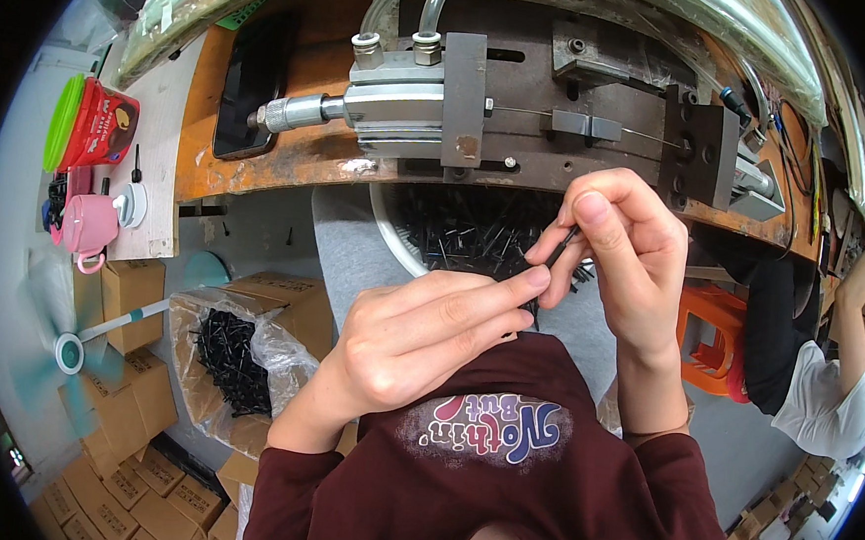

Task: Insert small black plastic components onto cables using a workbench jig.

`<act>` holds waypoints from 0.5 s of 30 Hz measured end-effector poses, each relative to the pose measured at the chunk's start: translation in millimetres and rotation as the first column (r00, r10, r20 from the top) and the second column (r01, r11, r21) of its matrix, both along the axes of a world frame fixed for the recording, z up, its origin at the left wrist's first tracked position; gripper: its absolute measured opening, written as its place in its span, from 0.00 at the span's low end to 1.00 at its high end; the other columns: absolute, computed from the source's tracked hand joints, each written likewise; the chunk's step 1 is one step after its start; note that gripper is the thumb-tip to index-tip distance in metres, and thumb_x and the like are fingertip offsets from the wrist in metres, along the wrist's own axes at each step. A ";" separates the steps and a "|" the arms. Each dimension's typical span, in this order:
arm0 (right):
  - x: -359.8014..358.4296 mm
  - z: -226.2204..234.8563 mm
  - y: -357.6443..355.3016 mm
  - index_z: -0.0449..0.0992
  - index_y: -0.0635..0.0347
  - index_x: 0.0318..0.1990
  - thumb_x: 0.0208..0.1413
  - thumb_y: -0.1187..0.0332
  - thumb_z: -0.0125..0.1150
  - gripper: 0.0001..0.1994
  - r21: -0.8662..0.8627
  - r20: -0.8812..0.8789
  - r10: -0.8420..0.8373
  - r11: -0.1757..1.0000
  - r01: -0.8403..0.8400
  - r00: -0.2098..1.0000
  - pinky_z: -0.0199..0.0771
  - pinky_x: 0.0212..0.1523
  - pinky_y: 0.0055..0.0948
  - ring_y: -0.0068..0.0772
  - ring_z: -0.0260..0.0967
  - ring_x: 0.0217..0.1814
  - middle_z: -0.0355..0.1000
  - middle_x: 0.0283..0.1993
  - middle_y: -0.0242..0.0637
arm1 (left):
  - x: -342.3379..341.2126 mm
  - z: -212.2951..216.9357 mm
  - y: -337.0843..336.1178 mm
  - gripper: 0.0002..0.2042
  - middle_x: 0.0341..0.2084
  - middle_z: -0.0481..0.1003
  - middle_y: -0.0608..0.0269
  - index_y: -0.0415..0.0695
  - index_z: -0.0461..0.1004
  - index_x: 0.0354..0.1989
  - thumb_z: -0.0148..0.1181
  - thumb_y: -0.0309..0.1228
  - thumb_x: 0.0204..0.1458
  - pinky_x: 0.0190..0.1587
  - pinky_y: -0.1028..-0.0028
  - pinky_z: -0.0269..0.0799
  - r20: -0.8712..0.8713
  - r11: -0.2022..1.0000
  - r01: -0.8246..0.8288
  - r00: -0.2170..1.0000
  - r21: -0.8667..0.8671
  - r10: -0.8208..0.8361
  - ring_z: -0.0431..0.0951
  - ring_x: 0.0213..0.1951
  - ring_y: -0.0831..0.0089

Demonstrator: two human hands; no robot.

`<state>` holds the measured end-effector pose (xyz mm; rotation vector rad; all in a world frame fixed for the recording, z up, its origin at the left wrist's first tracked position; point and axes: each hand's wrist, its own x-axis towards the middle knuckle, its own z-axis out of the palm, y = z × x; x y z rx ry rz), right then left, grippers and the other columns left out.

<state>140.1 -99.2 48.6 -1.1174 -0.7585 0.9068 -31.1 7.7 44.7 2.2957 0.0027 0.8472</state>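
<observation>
In front of my chest, a thin black rod-shaped part (558, 248) is pinched between the thumb and fingers of my right hand (632, 252). My left hand (418, 338) meets it from the other side, its fingertips closed at the rod's lower end. Small dark tips show at the left fingers, too small to name. Below both hands, a white-rimmed basin (387, 230) on my lap holds many similar black parts (470, 228). Just beyond stands a metal bench fixture (398, 110) with a thin rod and a small block (585, 127) along its middle.
A dark phone (250, 91) lies on the wooden bench (197, 147). To the left are a red tub (109, 127), a pink cup (89, 224), a fan (69, 352) and a lined carton of black parts (293, 361). An orange stool (711, 337) and another person (826, 393) are at right.
</observation>
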 end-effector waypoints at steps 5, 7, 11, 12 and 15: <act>-4.6 -1.9 -0.9 0.73 0.69 0.40 0.67 0.72 0.51 0.07 -0.007 0.008 0.006 1.000 -0.006 1.000 0.74 0.22 0.19 0.24 0.75 0.22 0.76 0.28 0.40 | 0.2 -0.4 -1.0 0.14 0.42 0.81 0.54 0.35 0.83 0.33 0.71 0.22 0.33 0.36 0.71 0.80 -0.004 1.000 0.001 1.000 -0.011 -0.001 0.82 0.36 0.65; -4.0 -2.2 -1.4 0.73 0.69 0.40 0.67 0.72 0.51 0.08 0.000 0.013 0.007 1.000 -0.007 1.000 0.74 0.22 0.19 0.23 0.75 0.22 0.76 0.28 0.39 | 1.1 0.7 -1.3 0.14 0.42 0.81 0.54 0.35 0.82 0.33 0.71 0.22 0.33 0.36 0.71 0.80 -0.004 1.000 0.005 1.000 -0.024 -0.005 0.82 0.36 0.65; -2.1 -1.6 -2.8 0.73 0.69 0.40 0.67 0.72 0.51 0.08 -0.005 0.014 0.012 1.000 -0.012 1.000 0.74 0.22 0.18 0.23 0.75 0.22 0.76 0.28 0.38 | 3.6 1.0 -0.8 0.14 0.42 0.81 0.54 0.35 0.83 0.33 0.71 0.22 0.32 0.35 0.72 0.80 -0.012 0.999 0.019 1.000 -0.048 -0.020 0.82 0.36 0.65; -1.2 -1.4 -3.3 0.73 0.69 0.40 0.67 0.72 0.51 0.08 -0.006 0.027 0.013 1.000 -0.013 1.000 0.74 0.22 0.18 0.23 0.75 0.22 0.76 0.28 0.38 | 3.9 1.1 -0.9 0.14 0.42 0.81 0.54 0.35 0.83 0.33 0.71 0.23 0.32 0.35 0.72 0.79 -0.013 0.999 0.021 1.000 -0.050 -0.022 0.82 0.35 0.65; 0.7 -0.4 -6.1 0.73 0.69 0.40 0.67 0.72 0.51 0.08 -0.011 0.042 0.012 1.000 -0.011 0.999 0.73 0.21 0.18 0.23 0.75 0.22 0.76 0.28 0.38 | 6.3 0.9 -2.3 0.14 0.42 0.81 0.54 0.35 0.83 0.33 0.71 0.22 0.32 0.35 0.71 0.79 -0.011 0.998 0.028 1.000 -0.056 -0.029 0.82 0.35 0.65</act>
